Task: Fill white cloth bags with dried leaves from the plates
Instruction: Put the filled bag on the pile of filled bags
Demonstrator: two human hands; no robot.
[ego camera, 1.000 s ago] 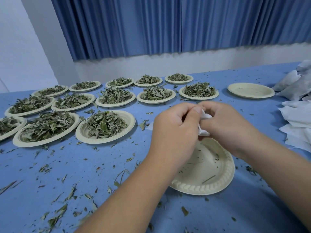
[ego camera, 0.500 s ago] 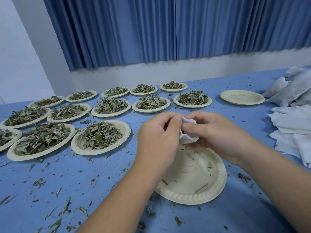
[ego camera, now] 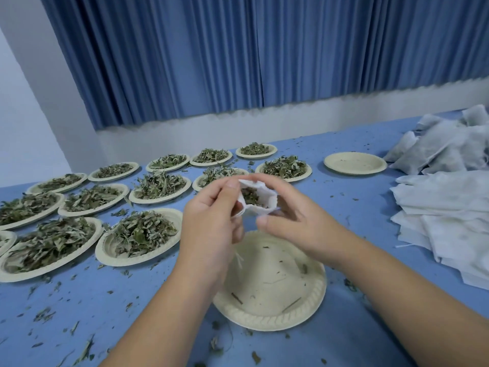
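Observation:
A small white cloth bag [ego camera: 260, 199] hangs in the air above a nearly bare paper plate [ego camera: 272, 295], its mouth spread so dried leaves show inside. My left hand [ego camera: 211, 229] pinches the bag's left edge between thumb and fingers. My right hand [ego camera: 293, 221] grips its right side, thumb pointing left below the bag. A thin drawstring dangles under my left hand. Several paper plates heaped with dried leaves fill the table's left and middle; the nearest full plate [ego camera: 139, 237] lies just left of my left hand.
An empty plate [ego camera: 354, 163] sits at the back right. Filled bags [ego camera: 444, 147] are piled at the far right, with a stack of flat unfilled bags [ego camera: 449, 215] in front of them. Leaf crumbs litter the blue table [ego camera: 92, 308]. Blue curtains hang behind.
Both hands have lifted and pulled the bunched bag apart; its mouth now gapes and shows leaves inside. The camera has tilted up.

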